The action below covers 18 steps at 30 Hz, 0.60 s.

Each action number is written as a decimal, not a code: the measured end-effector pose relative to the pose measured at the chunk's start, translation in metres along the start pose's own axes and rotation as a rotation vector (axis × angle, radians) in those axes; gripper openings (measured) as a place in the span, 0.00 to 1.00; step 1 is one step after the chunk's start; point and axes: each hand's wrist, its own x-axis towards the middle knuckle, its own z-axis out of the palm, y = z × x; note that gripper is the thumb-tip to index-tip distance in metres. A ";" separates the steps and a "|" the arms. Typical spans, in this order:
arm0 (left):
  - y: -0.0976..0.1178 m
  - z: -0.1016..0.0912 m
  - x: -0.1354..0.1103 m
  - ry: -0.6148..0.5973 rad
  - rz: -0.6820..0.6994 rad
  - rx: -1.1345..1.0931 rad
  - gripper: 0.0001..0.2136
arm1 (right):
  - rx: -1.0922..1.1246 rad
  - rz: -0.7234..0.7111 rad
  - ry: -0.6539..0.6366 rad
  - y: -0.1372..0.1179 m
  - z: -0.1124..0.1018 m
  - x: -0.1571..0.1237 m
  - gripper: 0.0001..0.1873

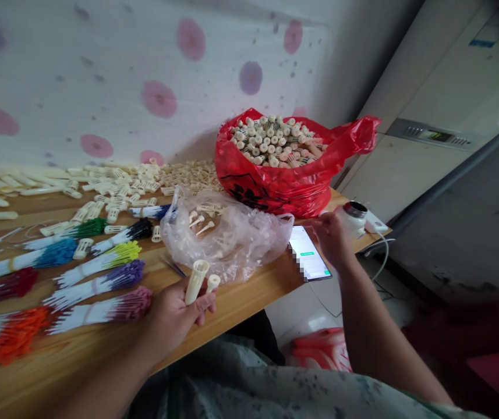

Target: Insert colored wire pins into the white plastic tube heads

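My left hand [178, 315] is closed around two cream plastic parts above the table's front edge. One is a hollow plastic tube [195, 282] with its wide open end up. The other, a smaller piece with a round holed head [213, 283], sticks out beside it. At the right end of the table, my right hand [333, 237] is raised beside the phone [307, 250], its fingers curled together; what they hold, if anything, is hidden. Between the hands lies a clear plastic bag [249, 238] with a few small cream pegs [205, 227] in it.
A red plastic bag [271, 189] full of cream parts stands at the back. Slotted cream pieces [144, 180] are heaped along the wall. Bundles of coloured-tip sticks, such as orange sticks [17, 334], lie left. A lidded jar [356, 220] stands at the right edge.
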 end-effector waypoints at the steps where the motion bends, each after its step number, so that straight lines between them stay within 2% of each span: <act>1: 0.001 0.001 0.000 -0.008 0.006 0.001 0.13 | -0.153 0.027 -0.030 0.012 -0.005 0.008 0.09; 4: 0.003 0.003 0.000 -0.030 0.009 0.022 0.14 | -0.323 0.057 -0.099 0.034 -0.005 0.020 0.08; 10: -0.003 0.002 0.000 -0.031 -0.019 0.001 0.14 | -0.307 0.056 -0.069 0.043 0.004 0.023 0.10; 12: -0.007 0.002 0.000 -0.027 -0.015 0.026 0.14 | -0.271 0.032 -0.004 0.034 0.001 0.017 0.11; 15: -0.010 0.003 -0.001 -0.034 0.016 0.091 0.13 | -0.078 -0.031 0.113 0.004 0.003 -0.011 0.12; 16: -0.010 0.003 -0.001 -0.042 0.032 0.119 0.13 | 0.041 -0.080 0.073 -0.010 0.007 -0.025 0.11; 18: -0.010 0.004 -0.001 -0.058 0.073 0.189 0.13 | 0.280 -0.141 -0.154 -0.038 0.021 -0.054 0.07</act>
